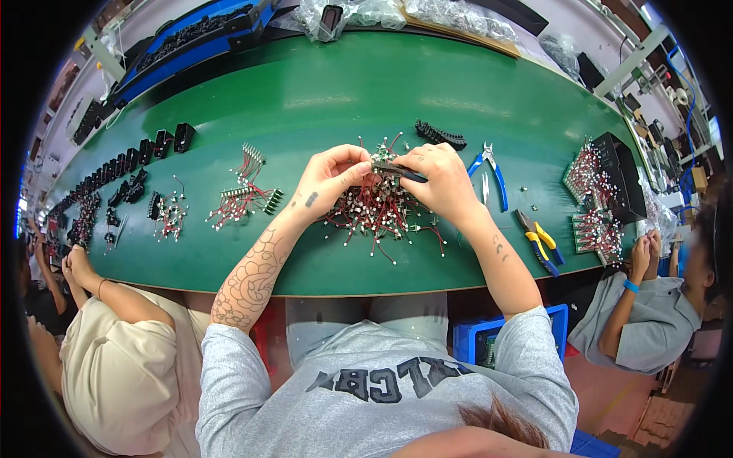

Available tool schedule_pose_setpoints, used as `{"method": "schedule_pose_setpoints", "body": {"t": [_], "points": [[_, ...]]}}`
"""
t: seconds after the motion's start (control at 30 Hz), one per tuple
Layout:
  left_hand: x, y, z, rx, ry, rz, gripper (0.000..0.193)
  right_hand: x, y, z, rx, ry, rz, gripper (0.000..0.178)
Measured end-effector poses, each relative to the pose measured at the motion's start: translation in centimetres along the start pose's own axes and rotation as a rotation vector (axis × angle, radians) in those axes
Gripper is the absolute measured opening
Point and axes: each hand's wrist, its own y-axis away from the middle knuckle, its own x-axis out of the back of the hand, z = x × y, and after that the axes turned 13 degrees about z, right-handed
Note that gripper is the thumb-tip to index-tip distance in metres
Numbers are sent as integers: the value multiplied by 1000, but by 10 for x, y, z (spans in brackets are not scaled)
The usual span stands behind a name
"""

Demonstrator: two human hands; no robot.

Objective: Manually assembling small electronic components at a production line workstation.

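Many thin, white-tipped red wires; left hand pinched together, right hand tight around a slender dark tool.

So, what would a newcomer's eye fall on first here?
Probably the tangled heap of red-wired parts near the middle of the green table. Next, the blue-handled cutters and yellow-and-blue pliers to its right. Toward the left end, black housings form a long row.
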Motion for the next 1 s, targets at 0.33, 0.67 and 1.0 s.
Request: {"method": "schedule_pose_setpoints", "body": {"t": [0.33, 0.67, 1.0], "points": [[7, -1, 7, 76, 84, 109, 14, -1, -5, 3, -283, -246, -32, 33], [-1, 2, 7, 61, -43, 210, 15, -9, -3, -1, 0, -13, 95, 34], [2, 1, -3, -2, -8, 118, 9, -5, 0, -4, 33, 60, 56, 28]]}}
